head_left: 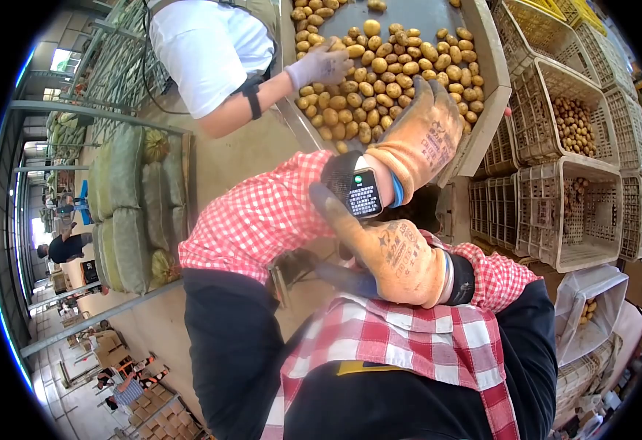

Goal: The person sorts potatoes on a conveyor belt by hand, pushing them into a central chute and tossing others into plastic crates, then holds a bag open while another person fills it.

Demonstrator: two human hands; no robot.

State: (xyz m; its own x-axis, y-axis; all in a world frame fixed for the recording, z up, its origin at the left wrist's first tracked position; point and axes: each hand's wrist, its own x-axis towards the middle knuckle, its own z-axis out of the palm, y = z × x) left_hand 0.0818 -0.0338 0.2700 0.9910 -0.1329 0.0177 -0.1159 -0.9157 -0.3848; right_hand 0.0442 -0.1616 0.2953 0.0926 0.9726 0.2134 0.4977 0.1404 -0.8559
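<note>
My left hand, in an orange work glove with dark fingertips, lies over the near edge of a sorting trough, its fingers stretched out at the potatoes. A smartwatch with lit text on its screen is strapped to my left wrist. My right hand wears a matching glove and is held in front of my chest. Its extended finger reaches to the left edge of the watch, while its other digits are spread apart and hold nothing.
Across the trough corner, a co-worker's gloved hand is among the potatoes. Plastic crates, some holding potatoes, stack up on the right. On the left, filled green sacks stand behind metal rails. A lined crate stands at lower right.
</note>
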